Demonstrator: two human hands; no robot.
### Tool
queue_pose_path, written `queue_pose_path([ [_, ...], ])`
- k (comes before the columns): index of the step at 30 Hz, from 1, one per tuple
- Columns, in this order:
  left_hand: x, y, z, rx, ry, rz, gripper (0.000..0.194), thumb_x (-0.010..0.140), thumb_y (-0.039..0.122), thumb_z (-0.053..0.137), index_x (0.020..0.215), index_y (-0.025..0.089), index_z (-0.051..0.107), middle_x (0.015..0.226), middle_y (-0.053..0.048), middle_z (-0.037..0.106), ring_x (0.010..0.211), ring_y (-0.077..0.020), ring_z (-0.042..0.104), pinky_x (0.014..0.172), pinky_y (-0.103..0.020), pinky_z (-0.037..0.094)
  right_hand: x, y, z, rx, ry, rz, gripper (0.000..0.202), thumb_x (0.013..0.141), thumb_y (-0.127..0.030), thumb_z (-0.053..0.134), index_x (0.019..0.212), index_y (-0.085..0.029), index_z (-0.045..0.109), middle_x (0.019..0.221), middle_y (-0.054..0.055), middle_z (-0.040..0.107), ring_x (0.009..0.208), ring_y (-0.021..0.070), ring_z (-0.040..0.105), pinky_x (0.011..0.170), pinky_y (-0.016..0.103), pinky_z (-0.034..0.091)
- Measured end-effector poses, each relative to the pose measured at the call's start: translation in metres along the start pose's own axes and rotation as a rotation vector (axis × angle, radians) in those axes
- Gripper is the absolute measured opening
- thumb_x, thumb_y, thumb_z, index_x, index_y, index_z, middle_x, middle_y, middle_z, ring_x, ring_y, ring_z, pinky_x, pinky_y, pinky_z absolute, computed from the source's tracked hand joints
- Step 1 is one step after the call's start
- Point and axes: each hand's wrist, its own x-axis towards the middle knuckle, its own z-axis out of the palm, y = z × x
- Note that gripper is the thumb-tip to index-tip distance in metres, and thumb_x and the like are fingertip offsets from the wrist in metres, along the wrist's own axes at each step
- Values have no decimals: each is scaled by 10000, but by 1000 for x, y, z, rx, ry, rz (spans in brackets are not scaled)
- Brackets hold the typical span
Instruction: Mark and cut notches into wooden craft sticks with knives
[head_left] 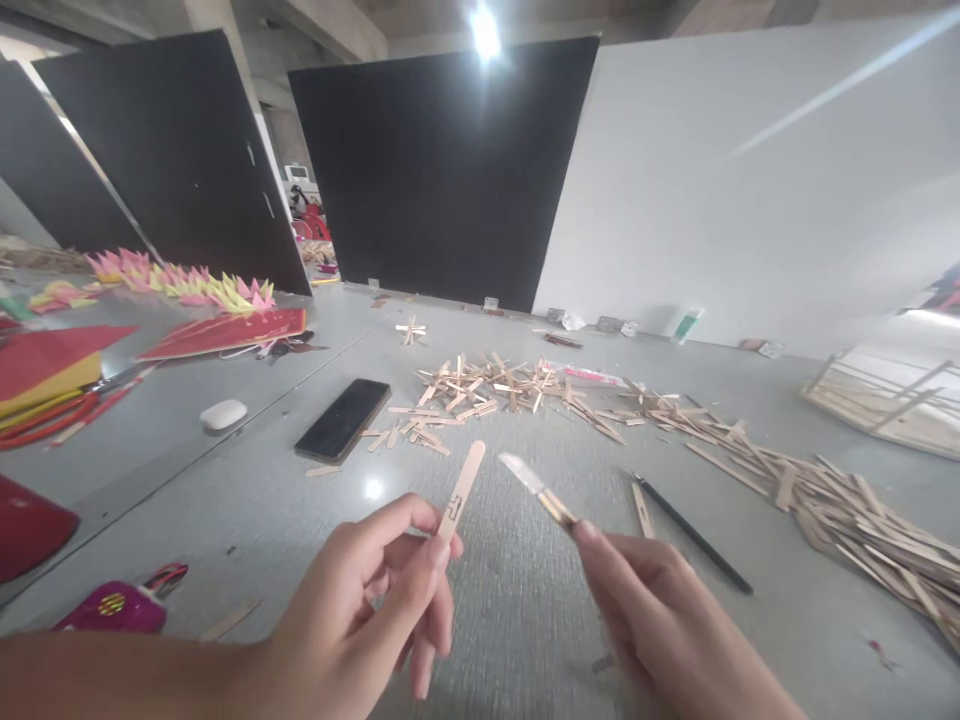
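Observation:
My left hand [390, 590] pinches the lower end of a wooden craft stick [468, 478] between thumb and fingers. The stick tilts up to the right, and dark angular lines are marked on its face. In my right hand [645, 600] is a small knife [536, 486], held by its handle. Its pale blade points up and left toward the stick, with a gap between them. Beyond both hands lies a loose pile of short cut stick pieces [495, 383].
A black phone [345, 418] and a white case [223, 415] lie left of centre. A dark pencil [694, 533] and a long heap of wooden strips [847, 510] are at the right. Red pieces [225, 333] lie far left. Black and white panels stand behind.

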Motion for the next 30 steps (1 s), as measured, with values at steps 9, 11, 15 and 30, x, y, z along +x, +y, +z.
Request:
queue_pose_path([
  [9, 6, -5, -2, -51, -8, 39, 392, 1066, 588, 455, 964, 215, 520, 668, 35, 602, 499, -94, 577, 523, -227, 441, 22, 27, 18, -160, -14, -80, 425, 1021, -551, 304, 721, -253, 258, 730, -31, 234, 670, 169, 245, 595, 313, 204],
  [11, 6, -5, -2, -46, -21, 27, 395, 1066, 590, 451, 965, 215, 525, 669, 33, 601, 505, -100, 583, 520, -230, 434, 29, 30, 13, -146, -3, -86, 413, 1020, -528, 322, 712, -257, 278, 703, -38, 258, 652, 169, 261, 584, 310, 217],
  [15, 6, -11, 0, -53, -25, 4, 403, 1062, 607, 446, 980, 219, 515, 676, 34, 604, 508, -102, 582, 519, -233, 425, 44, 31, -2, -110, 15, -111, 341, 982, -455, 402, 707, -254, 390, 675, -34, 363, 653, 181, 348, 598, 300, 269],
  [30, 16, -18, 9, 5, -79, -60, 483, 1049, 655, 419, 989, 184, 512, 665, 36, 580, 485, -87, 541, 512, -227, 397, 9, -10, -12, 706, -182, 168, 549, 845, -738, 673, 916, -198, 742, 731, -54, 383, 582, 87, 278, 523, 213, 283],
])
